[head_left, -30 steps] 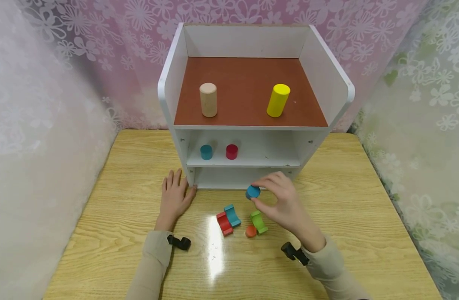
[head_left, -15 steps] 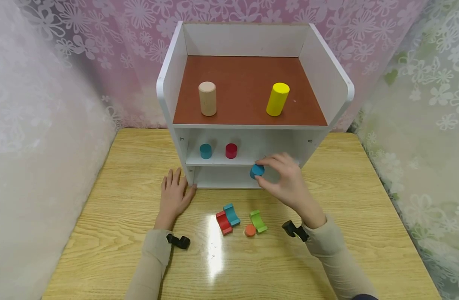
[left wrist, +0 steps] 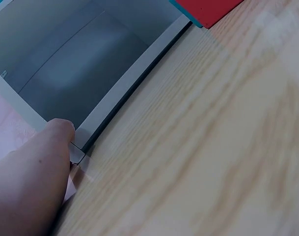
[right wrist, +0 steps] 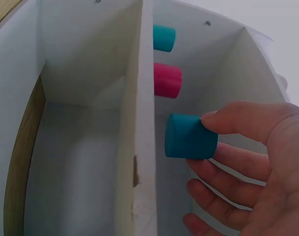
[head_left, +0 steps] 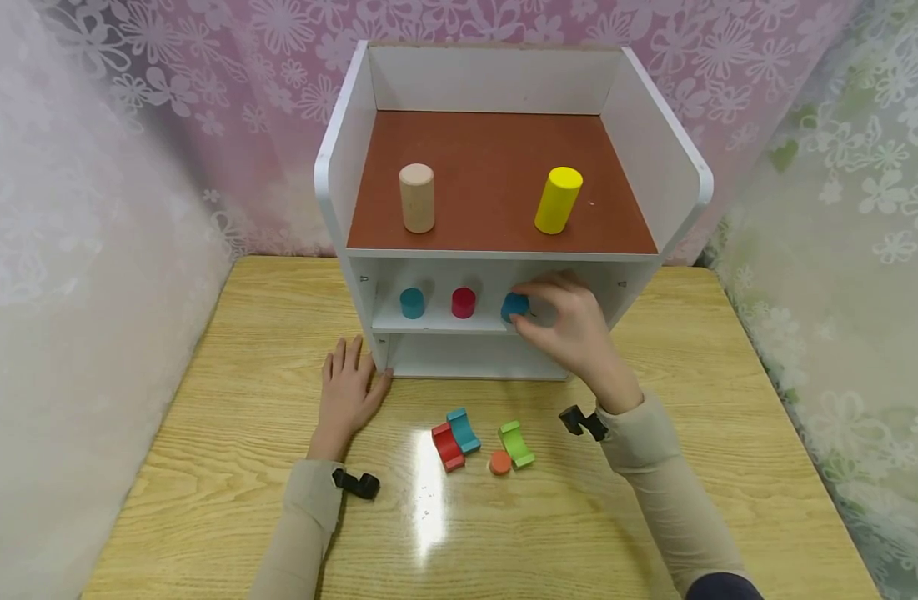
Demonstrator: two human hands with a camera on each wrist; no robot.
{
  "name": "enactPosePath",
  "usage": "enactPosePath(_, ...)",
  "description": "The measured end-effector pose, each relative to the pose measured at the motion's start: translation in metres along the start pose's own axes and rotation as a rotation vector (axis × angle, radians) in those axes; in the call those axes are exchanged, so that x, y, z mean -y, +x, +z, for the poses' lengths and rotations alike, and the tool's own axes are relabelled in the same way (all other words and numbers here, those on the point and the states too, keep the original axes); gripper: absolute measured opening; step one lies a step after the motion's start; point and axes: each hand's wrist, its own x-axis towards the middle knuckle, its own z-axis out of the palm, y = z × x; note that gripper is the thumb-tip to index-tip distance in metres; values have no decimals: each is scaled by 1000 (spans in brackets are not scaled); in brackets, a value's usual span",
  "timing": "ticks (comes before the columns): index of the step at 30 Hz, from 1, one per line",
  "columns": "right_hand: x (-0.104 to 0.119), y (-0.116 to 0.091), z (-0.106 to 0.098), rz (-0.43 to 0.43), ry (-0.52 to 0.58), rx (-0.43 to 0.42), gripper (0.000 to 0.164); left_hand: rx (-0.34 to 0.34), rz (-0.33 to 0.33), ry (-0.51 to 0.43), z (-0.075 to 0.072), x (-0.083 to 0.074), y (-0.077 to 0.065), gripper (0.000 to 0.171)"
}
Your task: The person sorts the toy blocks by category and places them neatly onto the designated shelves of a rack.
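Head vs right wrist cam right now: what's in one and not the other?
Head only: left hand, yellow cylinder, red block, teal block, green block, orange piece.

Right wrist only: the free fingertips of the right hand, and a dark chip in the shelf's front edge.

Both: right hand pinching the blue cylinder, teal cylinder, red cylinder, white shelf unit.

Wooden cylinder: clear in head, can't tell in right wrist.

Left hand (head_left: 346, 398) flat, right hand (head_left: 573, 327) curled
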Motion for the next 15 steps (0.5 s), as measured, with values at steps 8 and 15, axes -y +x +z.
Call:
enactPosePath(8, -7, 4, 3, 111, 11, 56, 24, 16, -5, 0, 0, -1, -1, 63)
enactPosePath(15, -10, 6, 5, 140, 4, 77, 24, 6, -4, -10, -1, -1, 0, 63)
